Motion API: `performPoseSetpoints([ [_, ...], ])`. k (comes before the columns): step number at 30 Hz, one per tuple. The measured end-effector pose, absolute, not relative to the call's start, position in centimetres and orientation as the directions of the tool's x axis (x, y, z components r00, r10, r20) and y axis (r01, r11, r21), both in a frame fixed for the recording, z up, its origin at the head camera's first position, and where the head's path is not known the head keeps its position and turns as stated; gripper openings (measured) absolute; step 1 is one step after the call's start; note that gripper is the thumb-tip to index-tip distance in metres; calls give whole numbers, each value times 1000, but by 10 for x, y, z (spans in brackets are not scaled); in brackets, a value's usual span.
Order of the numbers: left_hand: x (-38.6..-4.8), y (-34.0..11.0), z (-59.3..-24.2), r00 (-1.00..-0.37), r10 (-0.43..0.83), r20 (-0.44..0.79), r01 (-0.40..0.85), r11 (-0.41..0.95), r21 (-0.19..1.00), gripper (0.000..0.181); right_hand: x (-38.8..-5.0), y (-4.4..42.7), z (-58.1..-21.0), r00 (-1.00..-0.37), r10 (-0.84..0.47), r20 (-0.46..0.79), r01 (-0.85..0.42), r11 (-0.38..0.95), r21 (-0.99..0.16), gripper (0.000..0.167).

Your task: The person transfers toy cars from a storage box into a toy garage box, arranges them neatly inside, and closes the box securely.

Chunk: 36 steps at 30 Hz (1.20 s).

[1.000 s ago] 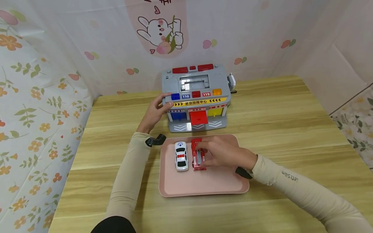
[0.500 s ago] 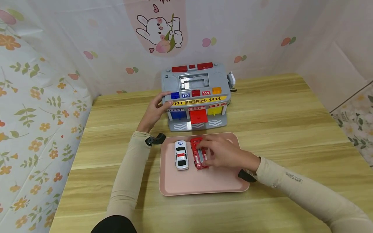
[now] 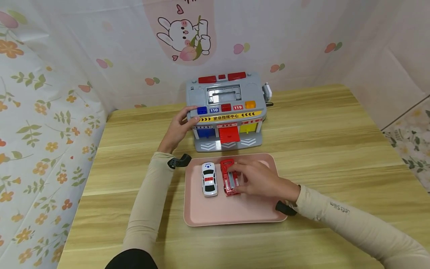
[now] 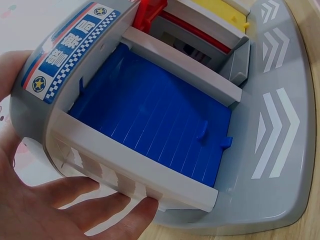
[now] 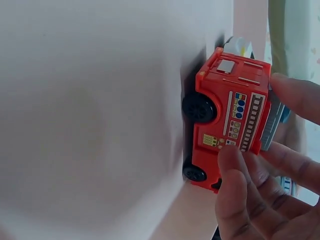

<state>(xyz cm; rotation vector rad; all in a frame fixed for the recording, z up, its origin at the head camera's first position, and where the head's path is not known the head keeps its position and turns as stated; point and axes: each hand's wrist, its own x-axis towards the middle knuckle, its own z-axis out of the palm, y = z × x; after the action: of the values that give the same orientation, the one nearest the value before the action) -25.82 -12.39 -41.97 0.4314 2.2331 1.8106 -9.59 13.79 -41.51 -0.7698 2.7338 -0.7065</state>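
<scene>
A toy fire truck (image 5: pixel 230 110), red with black wheels, stands on the pink tray (image 3: pixel 235 216). My right hand (image 3: pixel 262 179) holds it from the right, thumb at one end and other fingertips against its side and top. Left of it lies a white toy police car (image 3: pixel 209 179), untouched. Behind the tray is a grey toy emergency station (image 3: pixel 227 117) with blue, red and yellow doors. My left hand (image 3: pixel 177 129) grips the station's left end, fingers along its side wall. In the left wrist view, the blue door (image 4: pixel 155 115) is down, and the red door (image 4: pixel 147 12) sticks outward, raised.
The wooden table (image 3: pixel 336 149) extends on both sides of the tray and station. A patterned cloth (image 3: pixel 127 56) hangs behind the station and on the left. A small white part (image 3: pixel 267 92) juts from the station's right side.
The fire truck has turned slightly on the tray, its near end swinging a little to the right with my right hand. My left hand stays on the station.
</scene>
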Motion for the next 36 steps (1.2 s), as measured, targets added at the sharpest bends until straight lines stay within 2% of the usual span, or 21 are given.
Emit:
performPoseSetpoints([
  [11, -260, -124, -422, -928, 373, 1, 81, 201, 976, 46, -98, 141, -410, -820, -571, -38, -477, 719, -506, 48],
  [19, -260, -124, -423, -929, 370, -1, 76, 193, 978, 46, -101, 143, -406, -802, -596, -30, -519, 721, -460, 50],
  [24, -259, -125, -423, -928, 371, 1, 77, 189, 979, 46, -102, 144, -402, -814, -580, -31, -511, 740, -437, 49],
  [36, -258, -123, -423, -932, 362, 1, 77, 196, 978, 46, -105, 148, -385, -821, -571, -5, -477, 690, -544, 46],
])
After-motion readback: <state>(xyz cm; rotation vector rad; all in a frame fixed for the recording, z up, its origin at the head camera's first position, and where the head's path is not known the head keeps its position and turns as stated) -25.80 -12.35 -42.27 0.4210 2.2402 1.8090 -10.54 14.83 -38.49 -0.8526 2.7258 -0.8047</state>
